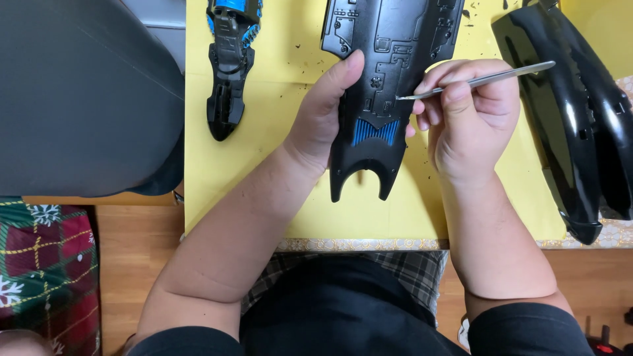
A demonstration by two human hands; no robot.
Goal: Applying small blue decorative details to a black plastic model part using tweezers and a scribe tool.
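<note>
A long flat black plastic model panel (386,59) with a blue grille near its forked end lies on a yellow mat (283,165). My left hand (323,112) grips the panel's left edge, thumb on top. My right hand (471,112) is shut on a thin metal tool (481,80), whose tip touches the panel's right side above the grille.
A narrow black and blue model part (229,66) lies at the mat's left. A glossy curved black shell (580,118) lies at the right. A dark grey rounded object (79,99) stands at the left, a plaid cloth (46,264) below it. Small black flecks dot the mat.
</note>
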